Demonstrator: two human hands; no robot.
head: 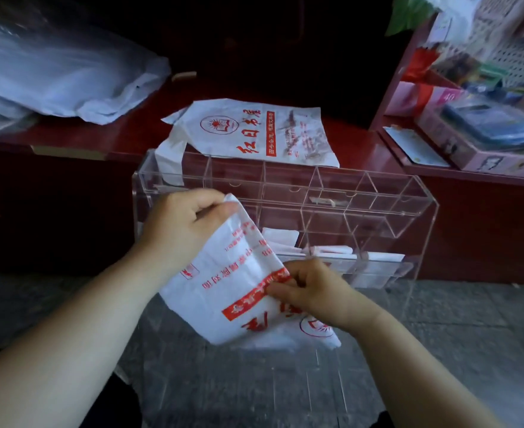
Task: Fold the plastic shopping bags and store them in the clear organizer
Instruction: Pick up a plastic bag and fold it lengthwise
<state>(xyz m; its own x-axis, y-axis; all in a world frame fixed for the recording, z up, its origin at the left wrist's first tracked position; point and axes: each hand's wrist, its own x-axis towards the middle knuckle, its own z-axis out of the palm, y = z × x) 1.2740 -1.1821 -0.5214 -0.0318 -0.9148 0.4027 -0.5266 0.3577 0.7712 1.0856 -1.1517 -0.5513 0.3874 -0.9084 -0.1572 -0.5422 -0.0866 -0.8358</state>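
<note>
Both hands hold one white plastic bag [239, 291] with red print, just in front of the clear organizer [341, 217]. Her left hand [180, 223] pinches its upper corner; the right hand [313, 288] pinches the red stripe lower down. Folded white bags [280, 239] lie in the organizer's near compartments. Farther off, another printed bag [254, 134] lies flat on the red counter [362, 149], one handle drooping into the organizer's far-left compartment.
</note>
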